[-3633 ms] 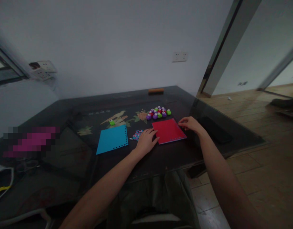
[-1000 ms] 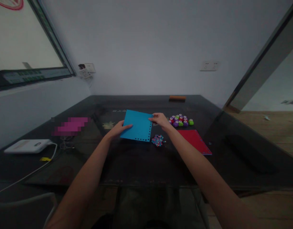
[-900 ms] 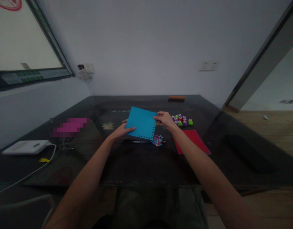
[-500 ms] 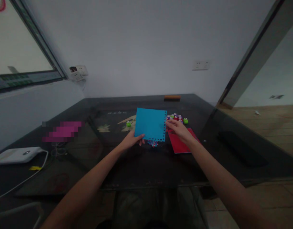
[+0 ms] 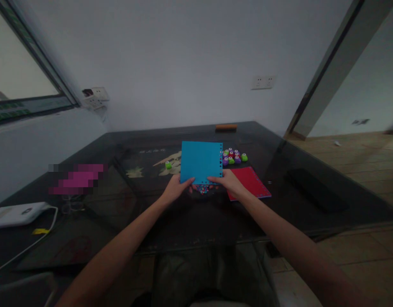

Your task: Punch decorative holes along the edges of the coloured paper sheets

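A square sheet of blue paper (image 5: 201, 161) is held up over the table, with a row of small punched holes along its right and lower edges. My left hand (image 5: 179, 186) grips its lower left corner, thumb on the front. On the lower right corner, my right hand (image 5: 227, 181) closes in the same way, fingers behind the sheet. Tiny coloured paper bits (image 5: 202, 189) lie on the table just under it. Beside my right hand is a stack of red paper (image 5: 249, 182), also with holes along its edges.
Several small green, purple and red pieces with eye-like dots (image 5: 231, 157) cluster behind the red paper. One green piece (image 5: 168, 165) stands left of the sheet. A black case (image 5: 316, 189), an orange-brown bar (image 5: 226, 127), glasses (image 5: 73, 206) and a white power bank (image 5: 18, 214) with cable lie around.
My right hand has moved from the sheet's right edge down to its lower right corner and now grips it. My left hand keeps its hold. The camera view has shifted slightly.
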Motion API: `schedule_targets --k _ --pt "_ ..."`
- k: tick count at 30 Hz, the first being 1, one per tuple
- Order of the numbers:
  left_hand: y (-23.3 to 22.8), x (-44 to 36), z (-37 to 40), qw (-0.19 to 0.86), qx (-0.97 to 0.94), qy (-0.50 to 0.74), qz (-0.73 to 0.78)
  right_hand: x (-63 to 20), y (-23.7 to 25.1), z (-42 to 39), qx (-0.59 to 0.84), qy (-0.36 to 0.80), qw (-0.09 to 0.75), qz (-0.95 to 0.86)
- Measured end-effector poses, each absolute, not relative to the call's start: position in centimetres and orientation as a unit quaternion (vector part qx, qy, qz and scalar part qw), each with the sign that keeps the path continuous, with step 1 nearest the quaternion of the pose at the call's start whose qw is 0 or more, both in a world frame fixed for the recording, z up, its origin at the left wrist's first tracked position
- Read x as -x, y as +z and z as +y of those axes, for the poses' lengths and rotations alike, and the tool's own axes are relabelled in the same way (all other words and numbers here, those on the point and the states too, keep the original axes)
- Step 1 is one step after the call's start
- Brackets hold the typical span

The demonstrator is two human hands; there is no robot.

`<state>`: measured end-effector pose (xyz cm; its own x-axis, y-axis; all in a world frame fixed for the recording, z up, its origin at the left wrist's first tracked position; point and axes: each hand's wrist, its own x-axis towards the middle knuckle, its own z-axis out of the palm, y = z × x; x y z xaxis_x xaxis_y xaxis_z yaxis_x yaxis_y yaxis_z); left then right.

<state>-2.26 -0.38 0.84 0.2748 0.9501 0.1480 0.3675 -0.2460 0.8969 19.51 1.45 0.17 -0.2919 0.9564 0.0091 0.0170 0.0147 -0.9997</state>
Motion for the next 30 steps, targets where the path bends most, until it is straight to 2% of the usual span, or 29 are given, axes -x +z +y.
schedule_targets --k 10,16,22,25,30 --pt "0.6 2.3 -0.2 0.399 -0.685 0.375 0.479 -19.1 0.3 1.3 0.439 0.546 0.444 -0.559" --pt "-0.4 5.0 2.1 0.398 -0.718 0.359 0.445 -19.7 0.2 1.9 0.445 0.525 0.485 -0.539" --pt "-2.3 9.9 6.4 0.207 -0.634 0.43 0.608 -19.9 -0.2 2.5 0.445 0.52 0.518 -0.513" --pt "-2.5 11.4 8.5 0.114 -0.599 0.377 0.697 -19.9 -0.2 2.6 0.437 0.519 0.529 -0.509" --pt "-3.0 11.0 10.0 0.082 -0.572 0.327 0.748 -19.9 -0.1 2.5 0.436 0.516 0.536 -0.507"
